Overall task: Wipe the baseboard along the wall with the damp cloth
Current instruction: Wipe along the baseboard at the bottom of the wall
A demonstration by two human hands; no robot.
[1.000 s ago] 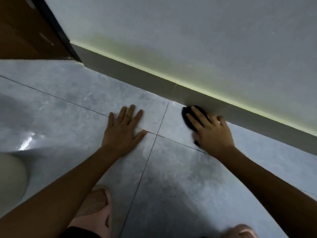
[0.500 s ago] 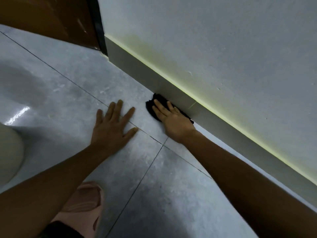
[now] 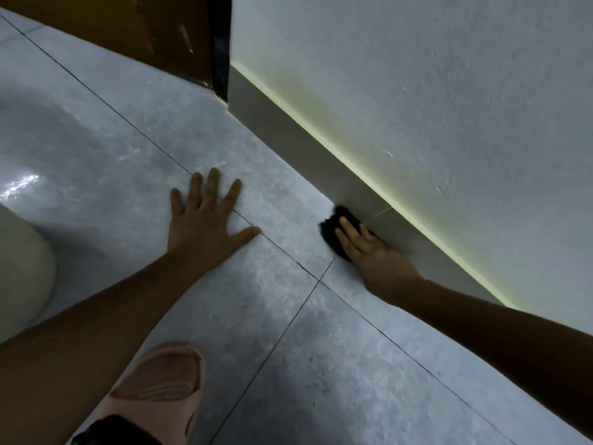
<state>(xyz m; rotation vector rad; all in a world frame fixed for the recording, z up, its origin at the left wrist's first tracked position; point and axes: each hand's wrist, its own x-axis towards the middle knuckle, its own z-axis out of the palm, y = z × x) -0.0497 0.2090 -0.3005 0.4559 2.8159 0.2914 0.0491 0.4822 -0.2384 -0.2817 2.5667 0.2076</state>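
Starting at your left, one pale rounded object (image 3: 22, 268) sits at the frame's edge; what it is cannot be told. Above it, one brown door (image 3: 128, 30) stands at the top, edged by one dark frame strip (image 3: 221, 46). Your left hand (image 3: 205, 220) lies flat on the floor (image 3: 96, 149), five fingers spread, palm down across a grout line; its grip is released and it carries nothing. Below your left forearm shows one pink slipper (image 3: 160, 390), on your foot.

You can count two grout lines crossing on the grey tiles between your two hands. To the right, your right hand (image 3: 375, 255) presses one black cloth (image 3: 332, 229) with fingers laid flat on it rather than clenched around it. The cloth sits at the foot of the one grey baseboard (image 3: 288, 136), touching both it and the floor. The baseboard runs from the door frame down toward the right, beneath the white wall (image 3: 449, 107), with one yellowish line along its top edge.
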